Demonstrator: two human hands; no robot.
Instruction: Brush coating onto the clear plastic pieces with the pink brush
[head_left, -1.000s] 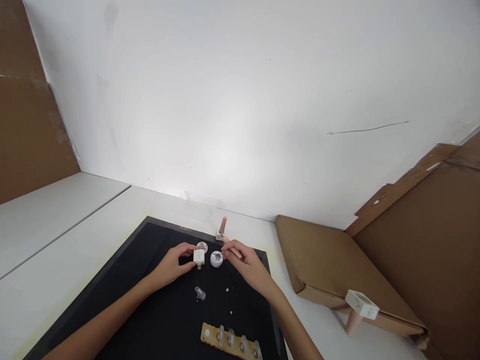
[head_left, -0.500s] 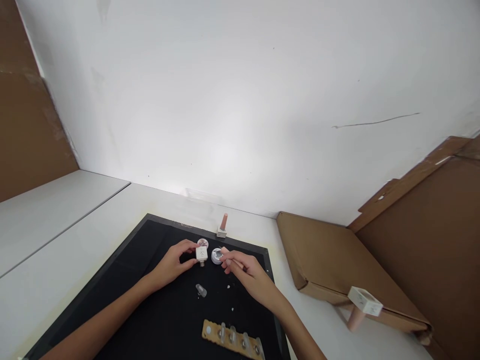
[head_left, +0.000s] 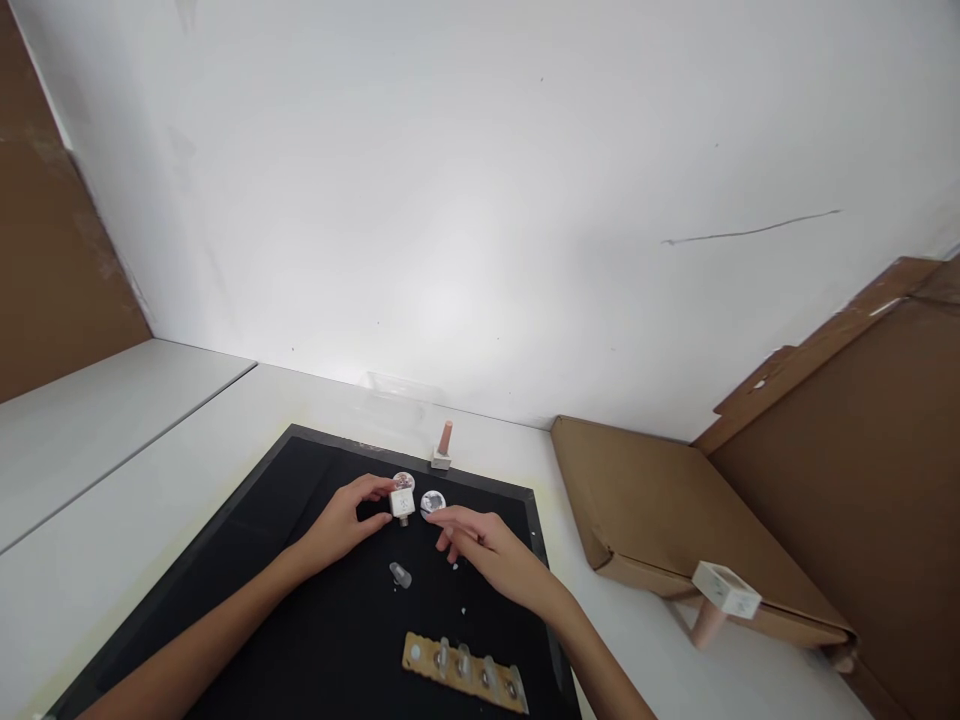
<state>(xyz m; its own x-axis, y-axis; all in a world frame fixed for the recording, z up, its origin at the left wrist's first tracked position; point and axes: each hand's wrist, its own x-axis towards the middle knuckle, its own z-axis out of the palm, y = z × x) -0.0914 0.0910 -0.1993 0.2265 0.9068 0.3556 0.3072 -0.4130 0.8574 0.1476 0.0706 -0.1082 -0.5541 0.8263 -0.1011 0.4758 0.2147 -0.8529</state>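
My left hand (head_left: 346, 522) has thumb and fingers on the left side of a small white square bottle (head_left: 403, 502), whose narrow neck points toward me. Behind that bottle sits a round pot with reddish contents (head_left: 403, 481). My right hand (head_left: 487, 550) reaches in from the right, its fingertips at the near edge of a round white pot (head_left: 433, 502); whether the fingers hold anything small is hidden. Nearer to me, a clear nail-tip-like piece (head_left: 400, 575) lies on the black mat (head_left: 322, 640).
A yellowish strip with several clear tips (head_left: 465, 672) lies at the front of the mat. One pink-handled bottle (head_left: 442, 446) stands at the back edge, another (head_left: 721, 600) at right. A flat cardboard box (head_left: 675, 510) lies at right.
The pink handle that was in my right hand no longer shows there. My right fingers have stretched toward the white pot's near edge. The view has shifted slightly.
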